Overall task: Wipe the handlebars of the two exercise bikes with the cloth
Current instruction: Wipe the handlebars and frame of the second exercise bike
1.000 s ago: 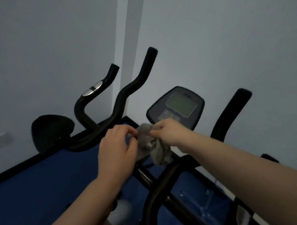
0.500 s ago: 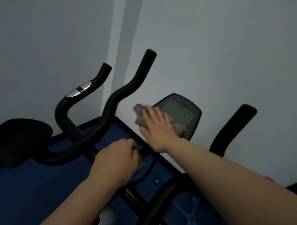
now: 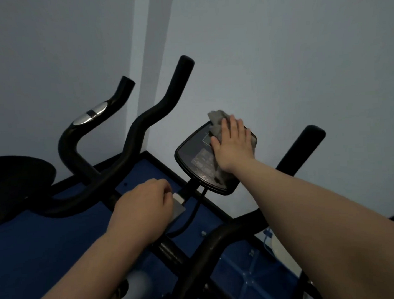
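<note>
Fingers (image 3: 233, 127) flat on cloth (image 3: 217, 123) at console (image 3: 192, 163) top edge

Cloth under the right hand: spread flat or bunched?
Bunched. The cloth shows crumpled folds past the fingertips of the right hand, which presses it flat-palmed on the console. The rest is hidden under the palm.

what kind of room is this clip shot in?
Probably a small gym or home workout corner. Curved black exercise-bike handlebars stand against plain pale walls, with a black bike console with a display screen and a blue floor mat with black edging below. The right hand presses a grey cloth on the console.
</note>
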`<state>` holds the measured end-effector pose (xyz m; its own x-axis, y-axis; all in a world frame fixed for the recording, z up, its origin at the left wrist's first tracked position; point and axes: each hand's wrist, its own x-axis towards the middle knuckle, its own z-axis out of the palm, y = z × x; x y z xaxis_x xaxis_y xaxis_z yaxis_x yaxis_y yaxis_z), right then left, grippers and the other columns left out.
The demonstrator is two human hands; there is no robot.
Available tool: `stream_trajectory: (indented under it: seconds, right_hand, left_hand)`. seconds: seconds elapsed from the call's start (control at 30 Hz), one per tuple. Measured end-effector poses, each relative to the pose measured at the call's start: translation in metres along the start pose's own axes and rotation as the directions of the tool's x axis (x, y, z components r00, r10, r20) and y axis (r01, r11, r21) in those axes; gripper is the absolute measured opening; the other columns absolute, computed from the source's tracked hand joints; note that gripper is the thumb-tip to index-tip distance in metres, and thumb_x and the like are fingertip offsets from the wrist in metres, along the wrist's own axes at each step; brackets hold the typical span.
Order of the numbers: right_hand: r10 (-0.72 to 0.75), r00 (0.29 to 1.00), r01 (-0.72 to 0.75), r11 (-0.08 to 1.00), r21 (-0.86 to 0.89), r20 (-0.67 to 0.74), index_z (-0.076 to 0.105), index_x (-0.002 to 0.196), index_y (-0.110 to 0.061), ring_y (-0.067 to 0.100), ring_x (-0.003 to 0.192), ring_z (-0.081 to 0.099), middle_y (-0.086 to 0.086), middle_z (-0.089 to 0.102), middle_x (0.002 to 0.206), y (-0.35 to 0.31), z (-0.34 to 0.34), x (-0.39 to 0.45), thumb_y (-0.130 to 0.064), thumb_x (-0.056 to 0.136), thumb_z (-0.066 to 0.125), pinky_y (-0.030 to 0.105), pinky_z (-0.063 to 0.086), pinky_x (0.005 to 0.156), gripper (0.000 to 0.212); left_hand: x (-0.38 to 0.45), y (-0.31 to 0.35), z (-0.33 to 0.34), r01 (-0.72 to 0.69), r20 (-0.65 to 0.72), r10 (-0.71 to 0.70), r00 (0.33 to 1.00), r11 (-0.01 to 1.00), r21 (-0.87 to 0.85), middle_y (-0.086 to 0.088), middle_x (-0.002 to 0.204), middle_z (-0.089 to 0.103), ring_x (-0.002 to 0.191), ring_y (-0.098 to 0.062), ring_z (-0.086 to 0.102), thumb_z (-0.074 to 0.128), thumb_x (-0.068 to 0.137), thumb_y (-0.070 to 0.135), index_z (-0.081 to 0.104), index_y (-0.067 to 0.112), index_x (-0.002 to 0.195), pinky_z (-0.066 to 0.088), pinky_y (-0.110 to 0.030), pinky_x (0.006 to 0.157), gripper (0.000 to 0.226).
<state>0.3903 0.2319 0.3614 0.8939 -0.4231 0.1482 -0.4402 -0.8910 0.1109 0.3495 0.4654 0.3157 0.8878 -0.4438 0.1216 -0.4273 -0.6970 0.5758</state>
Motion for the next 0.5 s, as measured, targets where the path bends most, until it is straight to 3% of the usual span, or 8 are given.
stream_trajectory:
  seconds: [0.1, 0.17, 0.23, 0.3, 0.37, 0.5]
  right_hand:
    - [-0.207, 0.975, 0.206, 0.978, 0.013, 0.081, -0.005, 0.152, -0.015, 0.027, 0.146, -0.016, 0.008, -0.015, 0.16, -0.036, -0.001, -0.007, -0.048, 0.1, 0.019, 0.043, -0.012, 0.116, 0.066]
    - [-0.382, 0.911, 0.382, 0.924, 0.032, 0.155, -0.009, 0.152, -0.017, 0.025, 0.146, -0.019, 0.005, -0.018, 0.16, -0.052, 0.008, -0.032, -0.049, 0.1, 0.022, 0.042, -0.013, 0.116, 0.069]
    - [-0.447, 0.858, 0.464, 0.886, -0.008, 0.254, -0.015, 0.15, -0.019, 0.022, 0.145, -0.022, 0.002, -0.023, 0.158, -0.037, 0.009, -0.053, -0.05, 0.099, 0.026, 0.04, -0.013, 0.115, 0.073]
    - [-0.34, 0.867, 0.416, 0.896, -0.153, 0.365, -0.021, 0.148, -0.02, 0.022, 0.144, -0.024, 0.002, -0.029, 0.156, -0.005, 0.001, -0.063, -0.055, 0.097, 0.027, 0.039, -0.011, 0.116, 0.078]
    - [-0.116, 0.904, 0.25, 0.924, -0.289, 0.412, -0.026, 0.145, -0.016, 0.025, 0.143, -0.025, 0.004, -0.034, 0.153, 0.015, -0.01, -0.062, -0.061, 0.095, 0.022, 0.041, -0.009, 0.116, 0.082]
    - [0.091, 0.948, -0.031, 0.98, -0.198, 0.304, -0.024, 0.146, -0.012, 0.029, 0.143, -0.026, 0.009, -0.033, 0.154, 0.002, -0.007, -0.027, -0.063, 0.094, 0.015, 0.043, -0.01, 0.116, 0.082]
  left_hand:
    - [0.0, 0.0, -0.001, 0.008, -0.005, -0.008, 1.0, 1.0, 0.009, 0.009, 0.104, 0.062, 0.09, -0.014, 0.059, 0.04, 0.094, 0.035, 0.061, 0.031, 0.103, 0.049, -0.034, 0.072, 0.024]
    - [0.0, 0.0, -0.002, 0.001, 0.001, -0.001, 1.0, 1.0, 0.029, 0.009, 0.105, 0.062, 0.092, -0.015, 0.06, 0.04, 0.093, 0.037, 0.061, 0.032, 0.103, 0.049, -0.035, 0.073, 0.023]
    - [-0.001, 0.0, -0.004, -0.005, 0.017, 0.005, 1.0, 0.999, 0.035, 0.01, 0.106, 0.062, 0.093, -0.014, 0.059, 0.04, 0.093, 0.037, 0.061, 0.034, 0.103, 0.046, -0.032, 0.071, 0.023]
    - [-0.002, 0.001, -0.005, -0.008, 0.035, 0.007, 0.999, 1.0, 0.022, 0.011, 0.107, 0.061, 0.093, -0.012, 0.058, 0.04, 0.094, 0.036, 0.06, 0.034, 0.105, 0.041, -0.03, 0.069, 0.023]
    - [-0.002, 0.001, -0.006, -0.011, 0.036, 0.011, 0.999, 1.0, 0.013, 0.012, 0.107, 0.06, 0.09, -0.011, 0.058, 0.04, 0.094, 0.036, 0.06, 0.034, 0.106, 0.041, -0.029, 0.067, 0.023]
    - [-0.002, -0.001, -0.005, 0.009, 0.011, -0.009, 1.0, 1.0, -0.009, 0.013, 0.099, 0.061, 0.082, -0.01, 0.059, 0.039, 0.094, 0.035, 0.06, 0.034, 0.099, 0.048, -0.031, 0.067, 0.022]
